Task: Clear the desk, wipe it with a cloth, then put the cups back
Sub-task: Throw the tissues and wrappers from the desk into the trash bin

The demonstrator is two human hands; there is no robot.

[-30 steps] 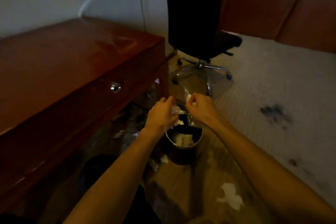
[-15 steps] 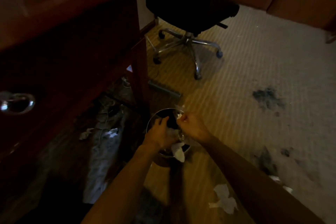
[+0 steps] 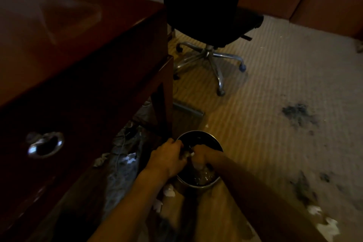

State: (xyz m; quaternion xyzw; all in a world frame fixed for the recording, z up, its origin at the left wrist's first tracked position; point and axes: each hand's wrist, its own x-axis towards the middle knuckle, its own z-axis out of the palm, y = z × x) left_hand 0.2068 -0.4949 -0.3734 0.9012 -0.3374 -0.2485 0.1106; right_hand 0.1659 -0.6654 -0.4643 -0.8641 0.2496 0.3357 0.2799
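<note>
A round metal waste bin (image 3: 200,135) stands on the carpet by the leg of the dark red wooden desk (image 3: 82,31). Both my hands reach into its mouth. My left hand (image 3: 169,156) is curled over the bin's left rim and grips crumpled trash. My right hand (image 3: 206,156) is curled inside the bin, pressing down on a crumpled clear plastic wrapper (image 3: 203,176) with white paper in it. What exactly each hand grips is dim and partly hidden. No cups or cloth are in view.
A black office chair (image 3: 208,12) on a chrome wheeled base stands beyond the bin. White paper scraps (image 3: 169,191) lie beside the bin, and more scraps (image 3: 328,226) at the lower right. Dark stains (image 3: 298,112) mark the carpet. A drawer knob (image 3: 46,143) sits on the desk front.
My hands have gone down from above the bin into its mouth with the crumpled trash. The view has dropped closer to the bin and the desk front.
</note>
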